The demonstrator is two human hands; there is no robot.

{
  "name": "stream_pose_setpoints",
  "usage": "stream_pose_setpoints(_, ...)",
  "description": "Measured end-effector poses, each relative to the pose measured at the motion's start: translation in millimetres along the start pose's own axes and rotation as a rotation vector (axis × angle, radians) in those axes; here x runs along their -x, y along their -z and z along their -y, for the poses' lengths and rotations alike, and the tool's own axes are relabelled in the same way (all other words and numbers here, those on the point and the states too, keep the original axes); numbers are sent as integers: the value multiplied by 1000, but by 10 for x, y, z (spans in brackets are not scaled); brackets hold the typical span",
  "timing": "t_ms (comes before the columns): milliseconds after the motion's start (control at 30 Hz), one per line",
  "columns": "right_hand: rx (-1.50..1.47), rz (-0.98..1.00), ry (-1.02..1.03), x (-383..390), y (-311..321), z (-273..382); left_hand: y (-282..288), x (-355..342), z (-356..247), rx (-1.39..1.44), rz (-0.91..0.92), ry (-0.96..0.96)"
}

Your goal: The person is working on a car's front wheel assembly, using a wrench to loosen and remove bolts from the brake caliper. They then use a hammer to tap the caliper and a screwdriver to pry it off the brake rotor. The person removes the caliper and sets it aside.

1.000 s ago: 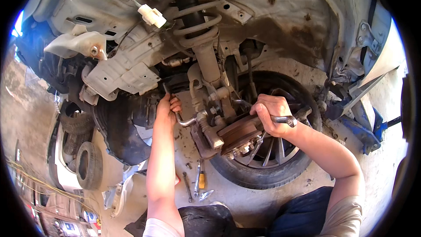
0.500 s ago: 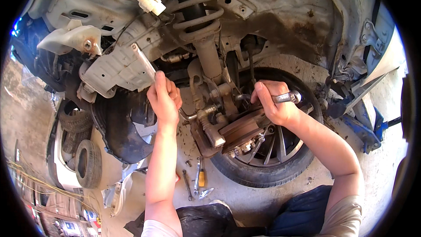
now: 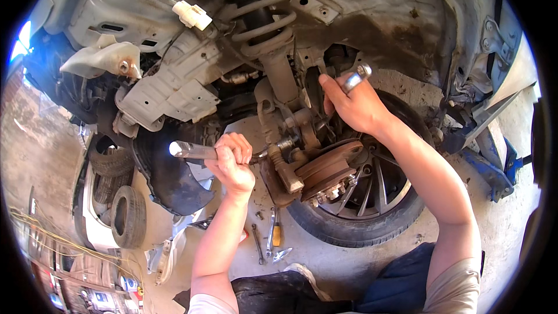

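Observation:
My left hand (image 3: 233, 163) is closed around a silver-handled wrench (image 3: 197, 151), whose free end points left. The wrench's other end runs behind my fingers toward the bolt area at the foot of the strut (image 3: 282, 81). My right hand (image 3: 359, 107) grips a second silver wrench (image 3: 356, 78) on the far side of the strut foot; its rounded end sticks up past my knuckles, and its working end is hidden. Just below are the rusty brake disc (image 3: 331, 166) and the hub with its studs (image 3: 332, 191). A coil spring (image 3: 264, 32) surrounds the strut's upper part.
A wheel with tyre (image 3: 354, 227) lies on the floor beneath the hub. Nearby lie a spanner (image 3: 257, 244), a yellow-handled screwdriver (image 3: 277, 234) and another silver tool (image 3: 270, 238). A white connector (image 3: 193, 15) hangs at upper left, a blue jack stand (image 3: 491, 174) stands right, old tyres (image 3: 128, 215) left.
My left hand has swung the wrench handle down, from pointing up to pointing left. My right hand has risen, its wrench end now tilted upward. The view has shifted slightly.

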State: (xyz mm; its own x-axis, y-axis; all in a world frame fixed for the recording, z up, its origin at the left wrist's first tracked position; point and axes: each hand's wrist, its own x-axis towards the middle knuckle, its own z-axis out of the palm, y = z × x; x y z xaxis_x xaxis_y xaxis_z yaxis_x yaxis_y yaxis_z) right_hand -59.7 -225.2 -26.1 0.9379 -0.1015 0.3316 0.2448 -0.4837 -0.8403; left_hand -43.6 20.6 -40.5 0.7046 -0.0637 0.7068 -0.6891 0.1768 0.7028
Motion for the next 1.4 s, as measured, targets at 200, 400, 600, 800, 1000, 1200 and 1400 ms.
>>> stream_pose_setpoints(200,11,-44,-1,-20,-57,-26,-44,55,-51,-47,-26,66)
stream_pose_setpoints(400,-40,-19,47,353,-29,26,-48,-301,14,17,-222,325)
stream_pose_setpoints(600,-28,-116,601,645,-68,-405,161,-579,565,78,-294,752)
stream_pose_setpoints(800,15,-100,546,662,-65,-353,487,-323,975,170,-282,1194)
stream_pose_setpoints(1000,14,-77,478,642,-46,-251,557,-207,906,223,-225,1225)
stream_pose_setpoints(1200,-2,-87,480,626,-52,-268,609,-209,985,290,-226,1236)
stream_pose_setpoints(1400,-21,-109,473,600,-57,-252,668,-152,1039,325,-206,1286)
